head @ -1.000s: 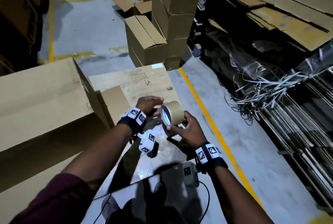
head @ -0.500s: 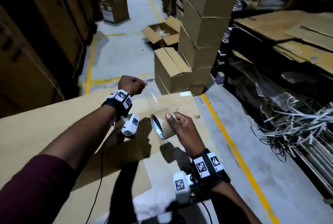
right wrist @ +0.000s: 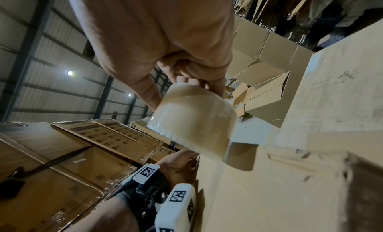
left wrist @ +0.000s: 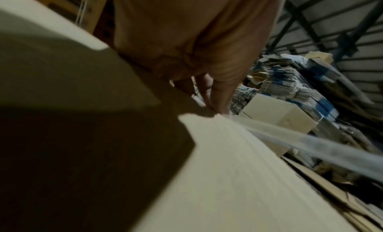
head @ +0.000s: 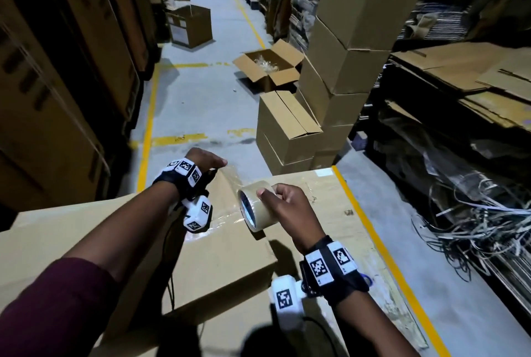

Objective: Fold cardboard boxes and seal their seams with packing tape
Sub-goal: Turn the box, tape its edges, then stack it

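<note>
My right hand grips a roll of clear packing tape at centre frame, thumb on its rim. My left hand, just left of it, pinches the free end of the tape strip at the far edge of a flattened cardboard box filling the lower frame. Stacked cartons rise upper right.

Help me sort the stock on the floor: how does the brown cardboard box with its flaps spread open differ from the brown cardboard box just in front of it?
The open-flapped box has all its top flaps splayed outward; the nearer box has its flaps folded down. The open-flapped box shows clear crumpled plastic inside; the nearer box's inside is hidden. The nearer box leans tilted against the tall stack; the open-flapped one sits flat. Both are plain brown cardboard.
</note>
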`<state>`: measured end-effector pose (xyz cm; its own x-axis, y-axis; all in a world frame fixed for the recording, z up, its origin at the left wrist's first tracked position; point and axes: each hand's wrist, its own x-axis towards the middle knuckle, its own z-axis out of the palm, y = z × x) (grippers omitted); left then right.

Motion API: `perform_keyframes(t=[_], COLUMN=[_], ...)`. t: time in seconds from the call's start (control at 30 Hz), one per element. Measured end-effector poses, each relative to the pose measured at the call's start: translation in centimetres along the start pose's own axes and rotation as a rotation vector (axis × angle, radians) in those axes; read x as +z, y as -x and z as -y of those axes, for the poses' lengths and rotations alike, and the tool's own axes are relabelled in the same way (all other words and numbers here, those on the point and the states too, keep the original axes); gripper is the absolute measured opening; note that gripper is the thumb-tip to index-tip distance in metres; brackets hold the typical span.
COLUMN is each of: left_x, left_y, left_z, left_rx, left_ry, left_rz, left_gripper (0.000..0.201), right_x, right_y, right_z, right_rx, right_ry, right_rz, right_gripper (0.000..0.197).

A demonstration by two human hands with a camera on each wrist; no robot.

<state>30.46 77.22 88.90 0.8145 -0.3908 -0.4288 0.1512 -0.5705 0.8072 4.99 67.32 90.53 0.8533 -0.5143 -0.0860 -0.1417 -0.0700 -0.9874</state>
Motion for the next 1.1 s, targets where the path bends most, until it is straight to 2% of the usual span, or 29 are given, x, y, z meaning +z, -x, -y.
perform_keyframes(t=[0.1, 0.17, 0.27, 0.33, 0.43, 0.53, 0.7, 0.77, 0.87, 0.93, 1.0, 1.03, 1.1], left_x=[-0.5, -0.7, -0.7, -0.8, -0.8, -0.5, 0.0, 0.3, -0.1, -0.6, -0.1, 0.2, 0.0], left_y=[-1.1, -1.4, -1.9, -1.3, -1.6, -2.4, -1.9, -2.3, -2.2, -2.3, -1.4, -1.5, -1.6], left_z=[0.2, 0.3, 0.5, 0.1, 0.2, 1.1, 1.0, 0.8, 0.7, 0.7, 0.8, 0.8, -0.2], left_rx=[-0.081, -0.106, -0.043, -0.046, -0.105, -0.075, -0.046, -0.052, -0.003, 0.007, 0.034, 0.038, 0.057], left_ry=[0.082, 0.061, -0.095, -0.134, -0.043, 0.072, 0.124, 0.063, -0.19, -0.26, -0.411, -0.413, -0.453], left_rz=[0.055, 0.078, 0.151, 0.16, 0.146, 0.16, 0.133, 0.141, 0.122, 0.176, 0.176, 0.178, 0.138], left_gripper=[0.014, 0.016, 0.026, 0.016, 0.016, 0.011, 0.008, 0.012, 0.028, 0.041, 0.06, 0.066, 0.056], right_x=[0.3, 0.4, 0.5, 0.4, 0.4, 0.4, 0.3, 0.2, 0.1, 0.0, 0.1, 0.1, 0.2], right_y=[-0.1, -0.2, -0.3, -0.1, 0.1, 0.2, 0.1, 0.2, 0.1, 0.1, 0.1, 0.1, 0.2], right_z=[-0.1, -0.2, -0.3, -0.3, -0.4, -0.5, -0.6, -0.6, -0.3, -0.3, -0.3, -0.3, -0.4], right_rx=[0.029, 0.04, 0.058, 0.059, 0.054, 0.058, 0.057, 0.058, 0.058, 0.057, 0.068, 0.07, 0.062], right_ry=[0.01, 0.012, 0.024, 0.009, -0.013, -0.026, -0.02, -0.019, -0.004, -0.005, -0.018, -0.024, -0.025], right_rz=[-0.001, -0.004, -0.016, -0.014, -0.012, -0.013, -0.031, -0.029, -0.019, -0.021, -0.026, -0.026, -0.03], right_gripper=[0.055, 0.051, 0.048, 0.044, 0.042, 0.04, 0.042, 0.037, 0.026, 0.025, 0.028, 0.032, 0.042])
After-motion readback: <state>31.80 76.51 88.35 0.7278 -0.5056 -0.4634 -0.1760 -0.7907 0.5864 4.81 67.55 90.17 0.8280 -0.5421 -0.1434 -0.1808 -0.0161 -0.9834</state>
